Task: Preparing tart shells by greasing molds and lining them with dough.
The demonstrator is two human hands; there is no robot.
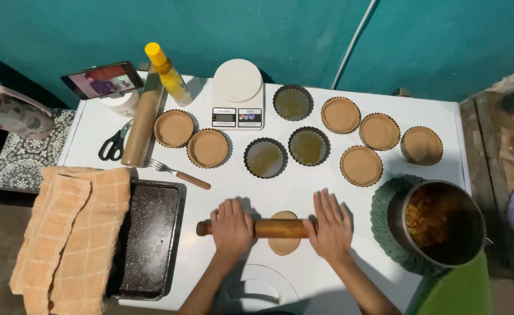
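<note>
I see a teal wall (pixel 268 29), a peach checked towel (pixel 70 233) and my brown rolling pin (pixel 274 227) on tan dough (pixel 284 244).

A wooden rolling pin (pixel 271 228), cylindrical and brown, is laid horizontally across a small, flattened piece of tan dough (pixel 284 243) on the white tabletop (pixel 303 192). The dough is roughly oval and is seen above and below the pin, its middle being covered.
</note>
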